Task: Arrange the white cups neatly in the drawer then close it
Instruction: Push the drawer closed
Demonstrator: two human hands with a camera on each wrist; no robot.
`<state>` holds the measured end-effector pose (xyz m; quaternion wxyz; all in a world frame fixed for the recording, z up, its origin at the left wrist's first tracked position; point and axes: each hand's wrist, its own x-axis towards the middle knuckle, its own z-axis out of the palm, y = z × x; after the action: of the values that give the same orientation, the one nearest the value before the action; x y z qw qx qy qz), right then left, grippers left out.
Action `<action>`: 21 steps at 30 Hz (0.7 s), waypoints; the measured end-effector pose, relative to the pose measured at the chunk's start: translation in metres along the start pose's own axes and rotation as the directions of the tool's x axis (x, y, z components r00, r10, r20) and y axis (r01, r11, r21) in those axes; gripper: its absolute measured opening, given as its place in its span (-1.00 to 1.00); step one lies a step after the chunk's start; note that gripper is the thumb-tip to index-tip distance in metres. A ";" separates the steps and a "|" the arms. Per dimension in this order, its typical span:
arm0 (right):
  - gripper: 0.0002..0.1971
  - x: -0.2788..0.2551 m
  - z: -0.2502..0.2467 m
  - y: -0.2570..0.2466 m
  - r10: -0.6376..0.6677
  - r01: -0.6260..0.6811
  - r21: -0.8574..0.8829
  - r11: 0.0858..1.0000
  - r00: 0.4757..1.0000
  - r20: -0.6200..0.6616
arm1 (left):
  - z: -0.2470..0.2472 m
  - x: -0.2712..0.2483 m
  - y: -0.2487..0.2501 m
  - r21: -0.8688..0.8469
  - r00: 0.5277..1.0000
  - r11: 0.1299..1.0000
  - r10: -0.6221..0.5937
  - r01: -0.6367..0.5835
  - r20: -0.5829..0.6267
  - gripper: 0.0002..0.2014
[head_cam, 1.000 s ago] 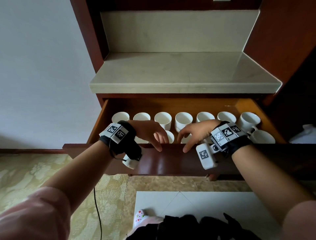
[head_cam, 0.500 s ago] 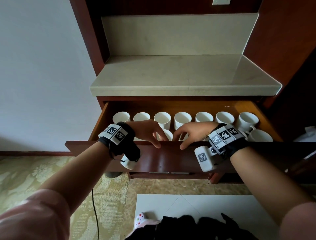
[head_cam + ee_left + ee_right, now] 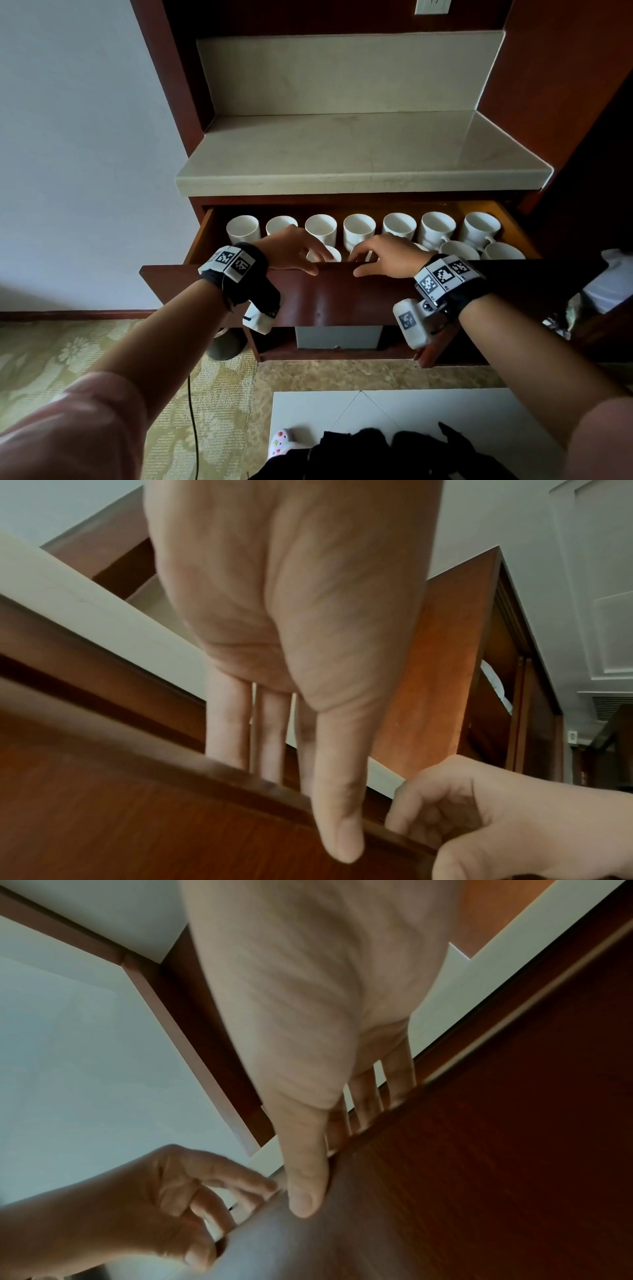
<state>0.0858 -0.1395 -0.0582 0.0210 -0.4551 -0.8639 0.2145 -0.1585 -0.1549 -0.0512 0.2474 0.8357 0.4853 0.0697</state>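
White cups (image 3: 359, 226) in rows just beyond both hands' fingers (image 3: 310, 248), curled gripping the drawer front (image 3: 329, 294).

The drawer front (image 3: 329, 294) hides the lower part of the front row of cups (image 3: 459, 250), and the left hand (image 3: 291, 250) and right hand (image 3: 390, 257) cover others there, so their number cannot be told. Both hands' fingers (image 3: 227, 723) drop behind the front's top edge, tips unseen. The drawer's right end fades into shadow.
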 end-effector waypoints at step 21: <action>-0.66 0.025 0.030 0.022 0.140 -0.235 -0.123 0.964 0.846 -0.515 | 0.016 0.026 -0.024 -0.103 0.918 0.994 -0.017 -0.025 -0.396 -0.79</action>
<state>0.0812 -0.1199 -0.0982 0.1820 -0.5775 -0.7957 0.0103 -0.1578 -0.1285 -0.0794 0.1878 0.7911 0.5192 0.2634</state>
